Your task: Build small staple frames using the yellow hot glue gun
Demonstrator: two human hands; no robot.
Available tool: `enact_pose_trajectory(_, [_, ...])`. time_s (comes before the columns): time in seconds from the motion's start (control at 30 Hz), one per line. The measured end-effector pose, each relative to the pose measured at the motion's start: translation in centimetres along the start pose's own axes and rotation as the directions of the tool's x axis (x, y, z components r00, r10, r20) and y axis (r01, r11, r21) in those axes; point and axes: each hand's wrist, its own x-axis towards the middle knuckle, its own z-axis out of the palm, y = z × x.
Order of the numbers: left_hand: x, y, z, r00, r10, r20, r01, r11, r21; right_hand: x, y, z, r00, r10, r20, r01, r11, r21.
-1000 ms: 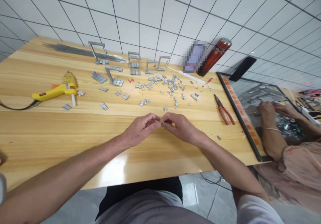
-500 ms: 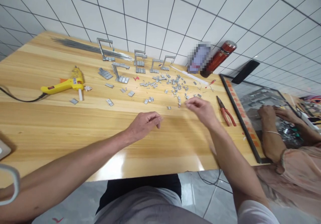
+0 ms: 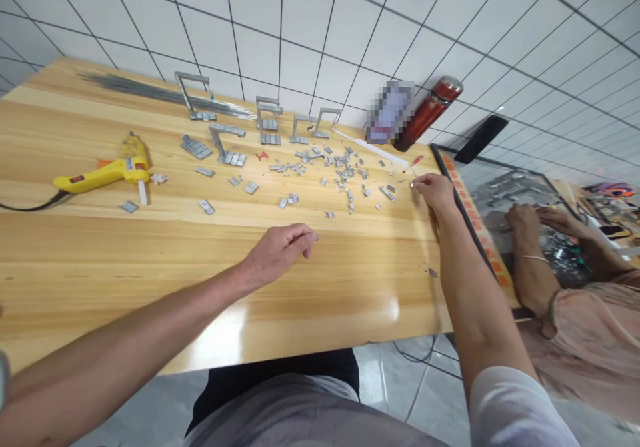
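My left hand (image 3: pixel 283 250) hovers over the middle of the wooden table (image 3: pixel 350 287), thumb and fingers pinched together; whatever may be between them is too small to make out. Over at the right side, my right hand (image 3: pixel 434 192) is closed, with a tiny pale spot at its fingertips that I cannot name. To its left lie loose small grey pieces (image 3: pixel 345 167) in a scattered pile. Behind them stand several small grey frames (image 3: pixel 227 143) with slatted bases. My right forearm covers the place of the pliers.
A yellow glue gun (image 3: pixel 100 175) lies at the left. Thin grey rods (image 3: pixel 130 90) lie along the wall. A red thermos (image 3: pixel 430 113) and a black box-like object (image 3: pixel 483 139) stand at the back right. Another person's hands (image 3: pixel 525 220) work over a dark-framed board.
My right hand has moved right, away from the loose pieces, and its arm now hides the orange-handled pliers. My left hand stays nearly in place. The view has shifted slightly.
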Motion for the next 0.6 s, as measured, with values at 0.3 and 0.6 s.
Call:
enact_pose_trajectory(0.3, [-0.1, 0.3, -0.1, 1.000, 0.013, 0.007, -0.013, 1.000, -0.007, 1.2, 0.2, 0.9, 0.987, 0.143, -0.069, -0.145, 0.989, -0.024])
enact_pose_trajectory(0.6, [0.0, 0.2, -0.1, 1.000, 0.028, -0.002, -0.028, 1.000, 0.012, -0.6, -1.1, -1.6, 0.982, 0.160, -0.103, -0.158, 0.987, 0.024])
